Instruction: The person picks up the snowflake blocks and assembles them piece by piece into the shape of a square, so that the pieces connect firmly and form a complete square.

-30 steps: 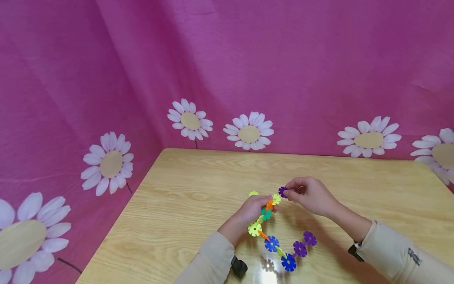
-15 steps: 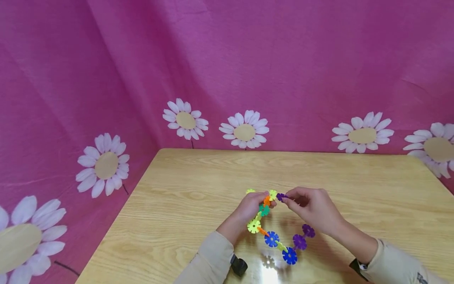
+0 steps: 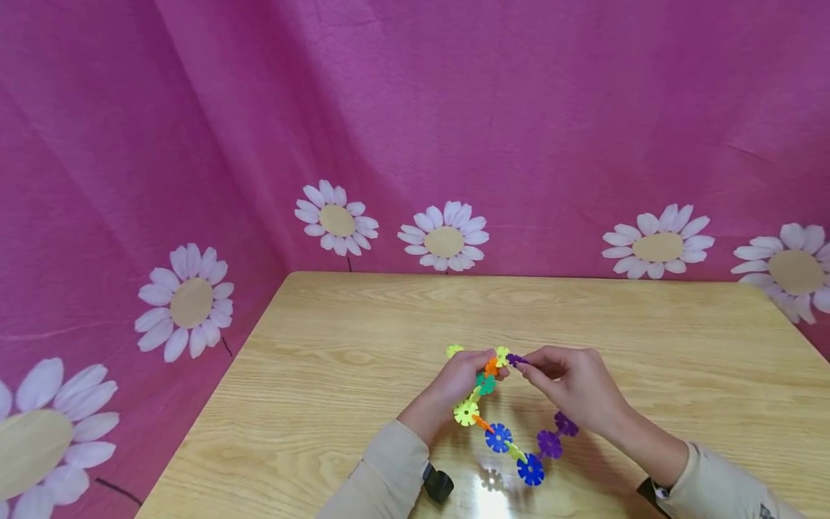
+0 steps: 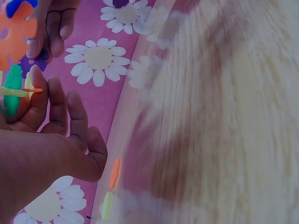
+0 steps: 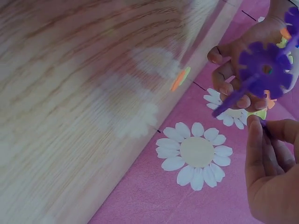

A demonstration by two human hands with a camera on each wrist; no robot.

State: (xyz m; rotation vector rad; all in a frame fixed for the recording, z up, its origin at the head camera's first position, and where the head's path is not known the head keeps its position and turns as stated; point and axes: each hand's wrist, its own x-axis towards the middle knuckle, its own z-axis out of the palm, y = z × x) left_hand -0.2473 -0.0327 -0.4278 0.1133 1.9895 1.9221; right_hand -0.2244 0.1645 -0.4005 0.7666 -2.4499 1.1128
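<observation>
My left hand [image 3: 462, 380] pinches a chain of notched plastic snowflake discs near its orange disc [image 3: 491, 367]. At that end is a yellow disc [image 3: 502, 356]. My right hand [image 3: 583, 386] pinches a loose-looking purple disc [image 3: 516, 360], seen nearly edge-on, against the yellow disc's rim; whether the slots are joined cannot be seen. From the left hand the chain curves down through a green disc [image 3: 485, 383], yellow and orange ones, and blue discs [image 3: 531, 469], ending in purple discs [image 3: 550, 444] below the right hand. Fingers partly cover the pinched pieces.
On the wooden table [image 3: 324, 404], a yellow disc [image 3: 455, 351] lies beyond the left hand, with an orange disc [image 4: 115, 173] beside it in the left wrist view. Pink daisy-printed cloth [image 3: 519, 130] stands behind the table. A black wrist camera [image 3: 438, 486] sits at the left cuff.
My right hand has come slightly down and nearer, bringing the purple disc against the yellow one and turning it edge-on. The left hand has barely moved; the view has shifted slightly.
</observation>
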